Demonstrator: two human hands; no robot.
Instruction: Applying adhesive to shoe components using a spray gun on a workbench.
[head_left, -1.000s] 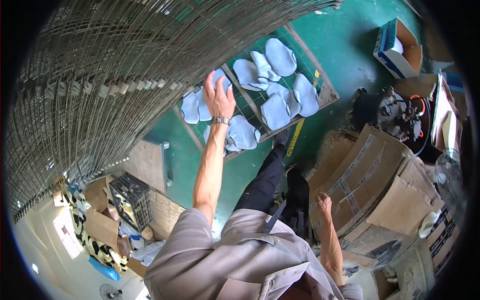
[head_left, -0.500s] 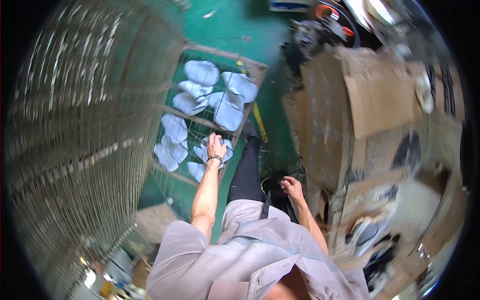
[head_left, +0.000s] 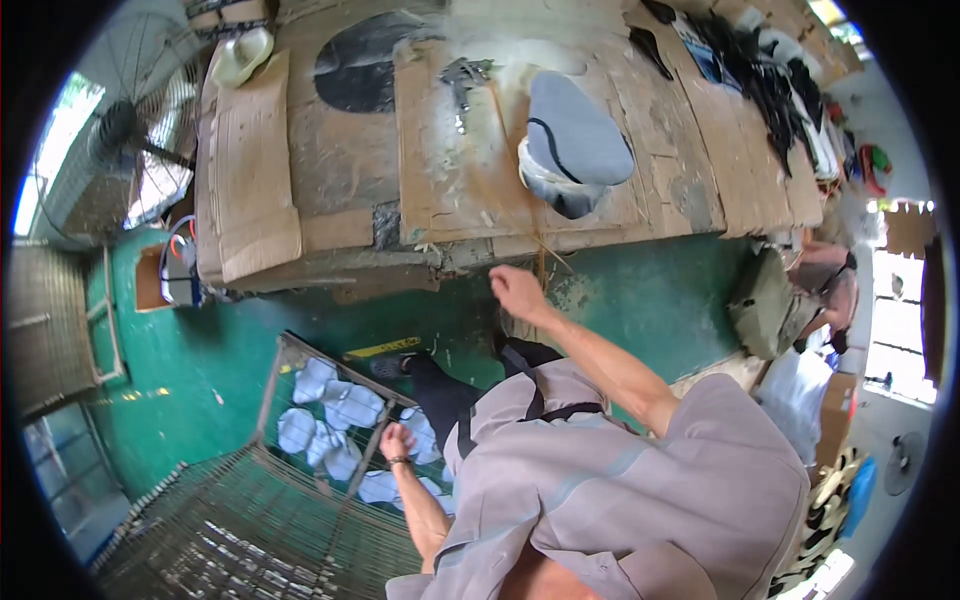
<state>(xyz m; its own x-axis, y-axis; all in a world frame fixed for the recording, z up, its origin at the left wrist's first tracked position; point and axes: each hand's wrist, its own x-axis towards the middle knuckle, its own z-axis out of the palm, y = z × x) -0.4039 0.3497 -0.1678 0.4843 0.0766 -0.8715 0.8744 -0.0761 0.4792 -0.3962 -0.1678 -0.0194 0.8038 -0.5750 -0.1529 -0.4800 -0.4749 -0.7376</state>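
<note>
At the lower left, my left hand (head_left: 396, 442) hovers by the wire rack (head_left: 268, 395), its fingers loosely bent and apart with nothing visible in them. Light-blue, sole-shaped pieces (head_left: 352, 404) lie on the rack's wires around it. My right hand (head_left: 517, 290) is raised just short of the worktable's front edge, its fingers curled in and no object showing. Beyond it, on the cardboard-covered worktable (head_left: 340, 180), rests a pile of grey-blue sole-shaped pieces (head_left: 578, 130) with a black curved line. A metal spray gun (head_left: 462, 85) lies to its left.
A thin brown stick or hose (head_left: 512, 150) crosses the cardboard toward the table edge. A standing fan (head_left: 120, 130) is at far left, a wire-mesh panel (head_left: 260, 520) at lower left. Dark strips (head_left: 775, 100) lie on the table's right end, near bags (head_left: 765, 300).
My view has swung right, from the rack to the worktable. My left hand has come up off the blue pieces; my right arm has reached forward toward the table edge.
</note>
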